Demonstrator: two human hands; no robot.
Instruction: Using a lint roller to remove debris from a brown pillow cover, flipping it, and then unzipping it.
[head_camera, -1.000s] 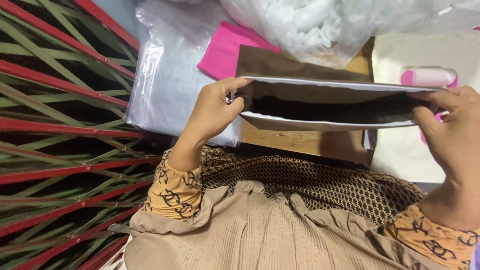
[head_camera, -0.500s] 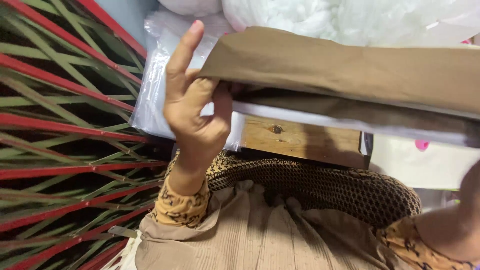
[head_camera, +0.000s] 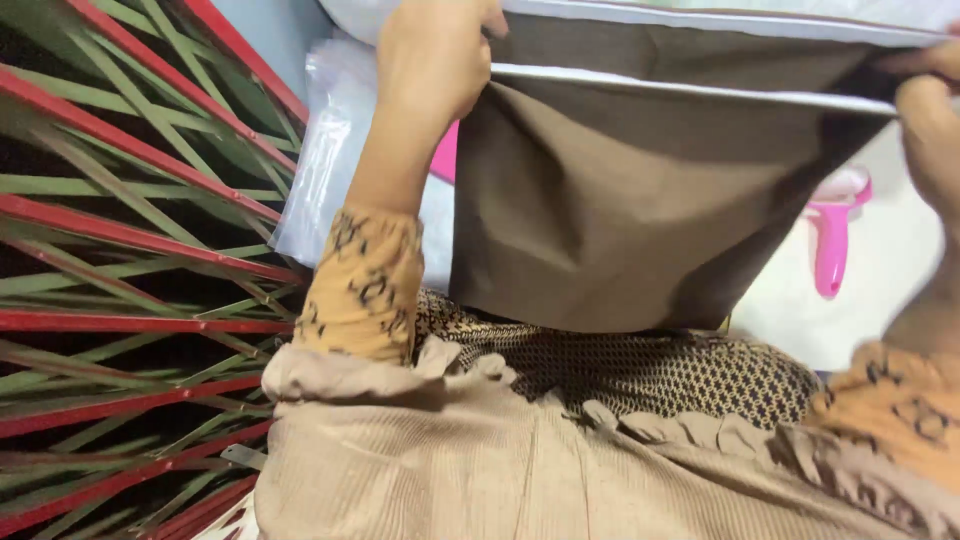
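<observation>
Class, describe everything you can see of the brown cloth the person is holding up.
The brown cloth is plain, matte, woven-looking fabric, folded flat, hanging down from the mouth of a clear plastic bag with a white edge. Its lower edge slants to a corner above the person's patterned lap. The left hand grips the bag's top left; the right hand pinches the right end. Its upper part is inside the bag.
</observation>
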